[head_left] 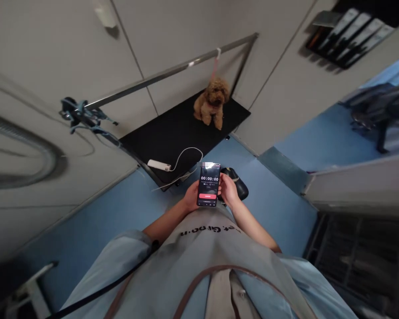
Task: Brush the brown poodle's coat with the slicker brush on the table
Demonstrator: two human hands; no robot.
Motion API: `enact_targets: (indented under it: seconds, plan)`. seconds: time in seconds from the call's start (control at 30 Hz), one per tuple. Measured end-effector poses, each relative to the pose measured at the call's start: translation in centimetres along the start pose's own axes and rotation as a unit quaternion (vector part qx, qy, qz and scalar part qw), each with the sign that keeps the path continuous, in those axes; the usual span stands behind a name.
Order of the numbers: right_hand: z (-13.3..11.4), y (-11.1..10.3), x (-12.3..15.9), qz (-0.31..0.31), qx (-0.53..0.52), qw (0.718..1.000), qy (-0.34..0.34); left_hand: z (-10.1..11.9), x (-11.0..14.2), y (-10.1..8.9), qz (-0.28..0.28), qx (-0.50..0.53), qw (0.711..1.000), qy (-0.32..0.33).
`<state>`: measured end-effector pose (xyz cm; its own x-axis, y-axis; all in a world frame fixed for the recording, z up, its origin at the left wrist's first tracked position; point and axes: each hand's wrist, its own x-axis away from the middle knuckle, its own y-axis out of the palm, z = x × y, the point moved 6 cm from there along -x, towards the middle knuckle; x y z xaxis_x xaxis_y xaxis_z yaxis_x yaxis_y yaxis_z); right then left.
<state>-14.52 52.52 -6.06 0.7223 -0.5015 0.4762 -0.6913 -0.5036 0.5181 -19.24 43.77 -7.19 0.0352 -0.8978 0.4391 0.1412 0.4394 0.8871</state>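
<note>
A smartphone (209, 187) is held upright in front of my apron, its dark screen showing a zeroed timer and a red button. My left hand (192, 197) is wrapped round its left edge. On the opposite edge, the fingers of my right hand (228, 190) are closed against the phone. Beyond it, a white power bank (158, 165) lies on the black grooming table (173, 133), with a white cable (190, 149) curving from it towards the phone. A curly brown dog (213, 103) sits at the table's far end, under a pink tether (215, 66).
A metal bar (173, 73) spans above the table, with blue straps (83, 113) bunched at its left end. A black stool seat (238, 184) stands right of the phone. A ribbed hose (29, 177) hangs at left. A wall rack (347, 37) is upper right.
</note>
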Motion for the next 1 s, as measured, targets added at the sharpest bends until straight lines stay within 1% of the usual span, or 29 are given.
enact_targets:
  seconds: [0.1,0.2,0.27,0.37,0.5,0.7,0.8,0.87,1.0]
  plan:
    - [0.0,0.9,-2.1,-0.039,0.04,0.998,0.033,1.2,0.1,-0.7,0.048,0.03,0.996,0.073]
    - [-0.3,2.2,-3.4,-0.09,0.07,0.991,0.067,2.0,0.5,-0.7,0.082,0.064,0.984,0.145]
    - [-0.5,2.8,-3.8,-0.118,0.086,0.985,0.092,2.2,0.7,-0.5,0.1,0.088,0.974,0.184]
    - [-0.5,3.2,-4.0,-0.136,0.101,0.978,0.122,1.8,1.0,-0.4,0.126,0.12,0.96,0.219]
    - [-0.1,3.1,-3.9,-0.153,0.106,0.97,0.159,0.7,1.3,-0.7,0.141,0.144,0.944,0.26]
    - [0.2,2.9,-3.2,-0.199,0.117,0.953,0.197,-1.3,1.5,-0.3,0.116,0.168,0.935,0.291]
    - [0.2,2.3,-3.0,-0.209,0.125,0.947,0.209,-2.1,1.3,0.1,0.121,0.179,0.927,0.307]
    - [0.3,1.8,-3.0,-0.208,0.129,0.945,0.216,-2.6,1.2,0.2,0.135,0.188,0.921,0.312]
    - [0.6,1.0,-2.9,-0.186,0.133,0.95,0.212,-3.4,1.3,0.2,0.182,0.202,0.904,0.33]
